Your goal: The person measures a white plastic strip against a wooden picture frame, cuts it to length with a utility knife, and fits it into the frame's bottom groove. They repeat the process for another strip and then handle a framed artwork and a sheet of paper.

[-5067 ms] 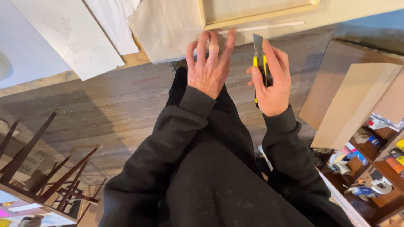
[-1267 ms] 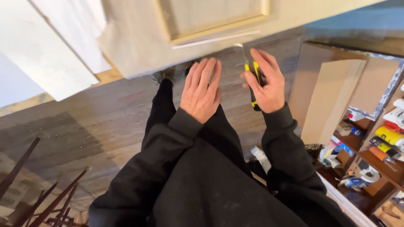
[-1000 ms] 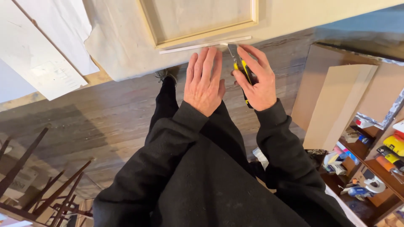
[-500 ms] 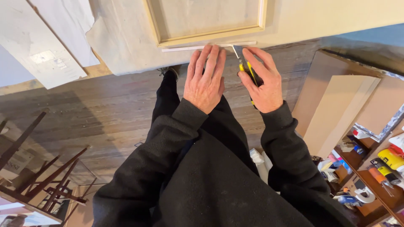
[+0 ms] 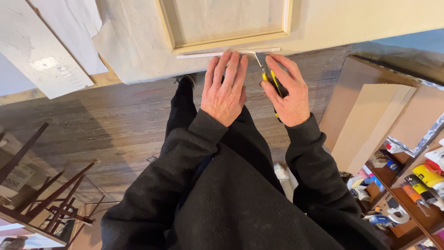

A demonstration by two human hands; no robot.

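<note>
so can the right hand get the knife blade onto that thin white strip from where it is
Probably yes: the right hand holds the yellow utility knife with its blade tip at the white strip, beside the left hand; nothing lies between.

knife [image 5: 273,83]: yellow and black
strip [image 5: 203,54]: white
frame [image 5: 222,42]: pale wood
sleeves [image 5: 185,162]: black
floor [image 5: 92,125]: grey-brown planks

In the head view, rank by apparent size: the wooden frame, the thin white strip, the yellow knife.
1. Wooden frame, largest, though cut off at the top edge.
2. White strip, long but very thin.
3. Yellow knife, smallest as it looks; the right hand hides much of it, so its full size is unsure.
</note>
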